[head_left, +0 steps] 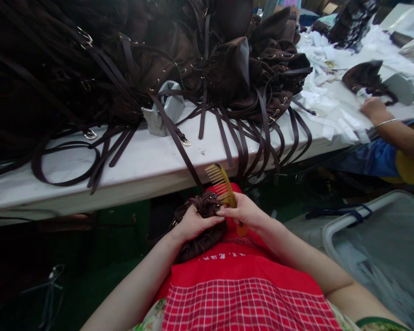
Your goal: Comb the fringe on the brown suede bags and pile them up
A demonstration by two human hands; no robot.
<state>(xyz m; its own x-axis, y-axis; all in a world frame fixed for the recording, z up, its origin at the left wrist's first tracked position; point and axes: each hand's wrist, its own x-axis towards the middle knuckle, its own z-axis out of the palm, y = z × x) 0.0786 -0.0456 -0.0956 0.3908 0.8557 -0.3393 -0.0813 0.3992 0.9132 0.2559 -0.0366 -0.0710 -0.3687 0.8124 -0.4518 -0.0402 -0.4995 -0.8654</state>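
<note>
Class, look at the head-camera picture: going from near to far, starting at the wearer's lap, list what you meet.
red apron → left hand and right hand with the brown bag and comb → white table edge → loose straps → pile of brown bags.

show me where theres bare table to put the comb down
The white table is bare along its near edge, between the looped strap on the left and the straps hanging over the edge. The back is crowded with the pile of brown bags. Far right, paper scraps and a co-worker's hand fill it.
</note>
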